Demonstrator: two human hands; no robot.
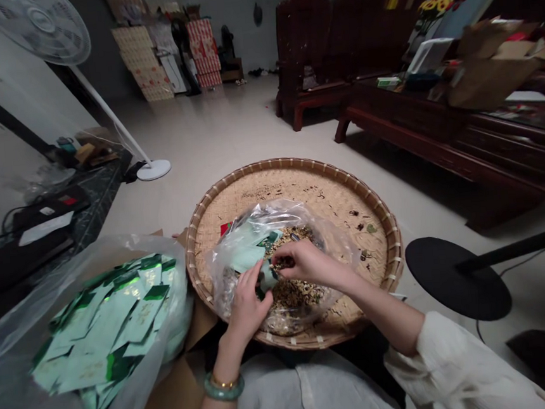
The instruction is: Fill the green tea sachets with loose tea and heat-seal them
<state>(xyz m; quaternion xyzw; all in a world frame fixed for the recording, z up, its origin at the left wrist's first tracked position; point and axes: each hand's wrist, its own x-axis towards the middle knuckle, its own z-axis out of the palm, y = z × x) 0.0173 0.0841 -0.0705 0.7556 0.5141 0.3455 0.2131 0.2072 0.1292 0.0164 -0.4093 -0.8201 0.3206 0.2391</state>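
A round woven bamboo tray (378, 211) rests in front of me, with a clear plastic bag (332, 234) lying on it. Loose brown tea leaves (292, 292) and several pale green sachets fill the bag. My left hand (247, 302), with a green bangle on its wrist, is closed around a small green sachet (265, 276) inside the bag. Closed in a pinch, my right hand (306, 262) meets the top of that same sachet, just above the tea leaves.
At my left, a large clear bag (49, 326) holds several green-and-white sachets inside a cardboard box (170, 398). A white standing fan (152, 169) is behind it. A black round stand base (455, 277) lies to the right, beside a dark wooden table (462, 143).
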